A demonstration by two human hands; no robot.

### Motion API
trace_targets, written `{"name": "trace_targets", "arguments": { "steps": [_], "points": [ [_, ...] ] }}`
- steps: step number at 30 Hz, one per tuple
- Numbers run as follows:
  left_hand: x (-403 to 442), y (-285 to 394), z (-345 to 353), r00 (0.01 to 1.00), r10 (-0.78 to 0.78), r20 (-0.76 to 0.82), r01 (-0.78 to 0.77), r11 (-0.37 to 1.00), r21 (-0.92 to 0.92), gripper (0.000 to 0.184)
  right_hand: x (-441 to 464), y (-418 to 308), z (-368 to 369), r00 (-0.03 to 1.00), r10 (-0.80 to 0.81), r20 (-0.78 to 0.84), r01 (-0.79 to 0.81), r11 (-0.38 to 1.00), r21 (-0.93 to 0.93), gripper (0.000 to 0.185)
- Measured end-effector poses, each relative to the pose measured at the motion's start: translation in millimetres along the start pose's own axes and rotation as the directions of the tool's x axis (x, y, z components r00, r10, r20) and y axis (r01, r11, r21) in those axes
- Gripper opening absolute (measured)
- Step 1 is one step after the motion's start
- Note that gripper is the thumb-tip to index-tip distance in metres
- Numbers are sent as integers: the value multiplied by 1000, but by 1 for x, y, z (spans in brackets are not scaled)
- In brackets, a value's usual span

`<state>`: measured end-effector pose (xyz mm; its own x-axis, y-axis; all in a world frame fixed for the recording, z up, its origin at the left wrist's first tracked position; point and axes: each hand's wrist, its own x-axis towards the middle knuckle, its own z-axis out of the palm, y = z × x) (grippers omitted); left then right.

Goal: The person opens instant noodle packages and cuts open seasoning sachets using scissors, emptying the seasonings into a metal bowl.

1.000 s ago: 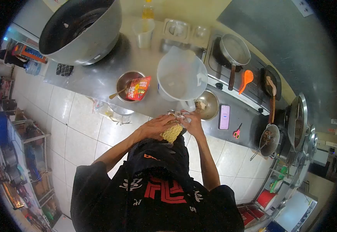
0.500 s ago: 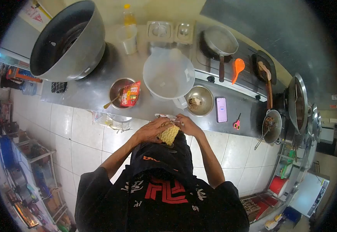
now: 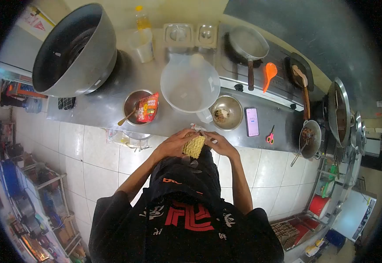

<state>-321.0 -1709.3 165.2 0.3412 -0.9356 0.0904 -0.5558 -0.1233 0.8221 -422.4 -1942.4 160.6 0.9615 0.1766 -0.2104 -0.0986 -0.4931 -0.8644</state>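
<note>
So the noodle block [image 3: 193, 147] is bare and looks unbroken but not in any bowl, gripped in the left hand [image 3: 172, 145] just off the desk [image 3: 101, 103], right hand [image 3: 221, 144] half-curled by a crumpled wrapper [image 3: 197, 127], can't tell if it's pinching.

My noodle block [image 3: 193, 147] is yellow — my shirt [image 3: 186, 236] is black with red and white marks. I see an orange spoon [image 3: 269, 75], a red packet [image 3: 148, 108], pink scissors handles [image 3: 270, 139] — and white floor tiles [image 3: 101, 168].
</note>
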Motion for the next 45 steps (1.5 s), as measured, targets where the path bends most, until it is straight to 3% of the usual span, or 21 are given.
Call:
{"name": "trace_targets", "arguments": {
  "steps": [3,5,7,9,10,11,13,14,15,17,18,21,25,27,29,31,33,34,38,40,45],
  "points": [
    [7,-9,-1,1000,-17,10,17,999,-48,93,-3,5,3,983,-169,-65,152,966,-209,38],
    [12,-11,-1,999,-20,-35,18,998,-65,96,3,10,11,984,4,-179,11,997,80,33],
    [14,-17,3,997,-3,-74,0,999,-38,96,7,23,24,957,34,-288,1,993,120,27],
    [14,-18,3,993,11,-115,-12,1000,-6,97,10,33,38,879,370,-300,-186,847,498,22],
    [13,-12,1,991,-14,-136,21,999,50,96,12,39,50,864,301,-403,1,801,599,22],
    [12,-9,-1,987,-36,-157,53,993,106,95,11,45,60,862,300,-408,5,801,599,22],
    [9,-11,1,986,-49,-158,68,991,116,94,5,61,79,798,507,-326,-46,591,805,24],
    [8,-12,2,984,-67,-164,88,988,124,92,1,71,91,815,502,-288,30,461,887,30],
    [6,-12,6,984,-67,-163,88,988,124,92,-5,68,99,815,503,-288,30,460,887,30],
    [7,-14,12,982,-120,-147,143,977,156,89,-15,63,112,692,704,-161,90,138,986,33],
    [9,-17,16,981,-119,-151,143,977,158,89,-21,84,121,703,706,-92,75,55,996,36],
    [18,-26,34,973,-187,-133,207,965,163,87,-17,82,120,615,778,-127,71,106,992,29],
    [37,-17,39,972,-158,-172,188,967,172,85,-2,83,114,653,715,-249,127,221,967,23],
    [44,-9,35,970,-171,-174,202,963,177,84,1,81,110,738,575,-353,362,103,926,14],
    [46,-4,32,947,-153,-284,210,960,186,85,9,75,114,735,572,-364,394,76,916,11],
    [45,4,24,951,-186,-247,237,951,199,85,10,87,125,726,578,-373,425,48,904,11],
    [41,-2,27,950,-219,-221,266,940,213,86,12,111,137,683,583,-440,209,421,882,12],
    [40,-17,38,949,-232,-213,278,935,221,87,13,106,135,634,620,-462,122,510,852,16],
    [31,-54,67,926,-285,-246,348,898,270,86,12,75,109,561,745,-361,-128,509,851,19],
    [33,-58,67,933,-269,-239,328,910,253,86,8,76,104,676,620,-397,-195,671,715,26],
    [43,-44,54,955,-204,-215,260,926,273,86,-10,76,98,792,502,-348,-107,674,731,43]
  ]
}}
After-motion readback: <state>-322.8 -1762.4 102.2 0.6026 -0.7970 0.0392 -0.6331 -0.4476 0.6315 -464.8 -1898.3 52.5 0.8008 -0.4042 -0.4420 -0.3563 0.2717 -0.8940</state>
